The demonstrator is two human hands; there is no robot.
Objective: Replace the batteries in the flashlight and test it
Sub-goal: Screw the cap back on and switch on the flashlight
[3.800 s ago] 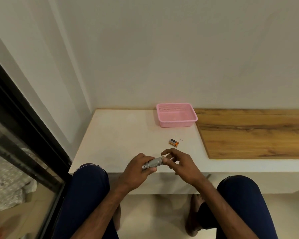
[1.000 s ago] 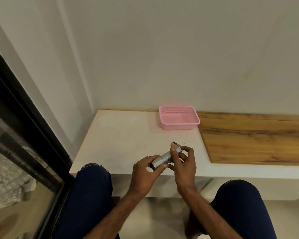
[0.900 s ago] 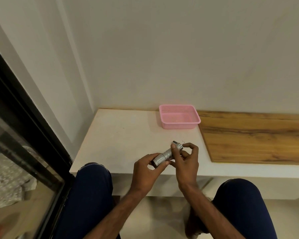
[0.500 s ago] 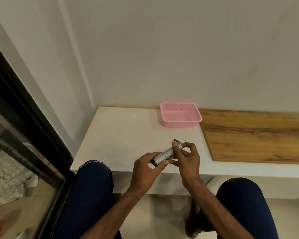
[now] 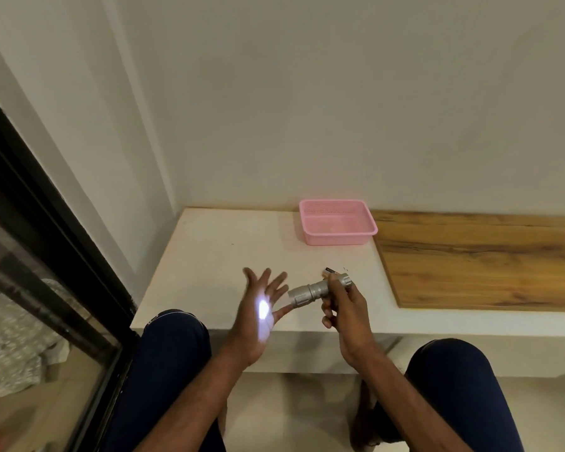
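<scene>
1. Plain pale wall fills the background, with a dark-framed glass door off to the left of the hands.
2. White ledge lies under and beyond the grip; a wood panel adjoins it to the right of the grip.
3. Pink basket sits on the ledge well beyond the grip, near the wall.
4. Left hand is open, fingers spread, palm turned toward the torch, holding nothing; a bright white spot falls on it.
5. Right hand is closed around the tail half of the torch, held just above the ledge's near edge with its head pointing left at the open palm. Whether the thumb rests on a switch cannot be told.
6. The torch looks short, silver and metallic, with a ribbed, slightly wider head; it appears fully closed and it is lit.
7. A small battery, dark with an orange band, lies on the ledge just beyond the gripping fingers, apart from the torch.
8. Judgement: this is the test step, and the task is near its end. To do it well, keep the torch steady, the palm near the head, and watch for an even, unflickering spot; toggling the switch would confirm good contact.
</scene>
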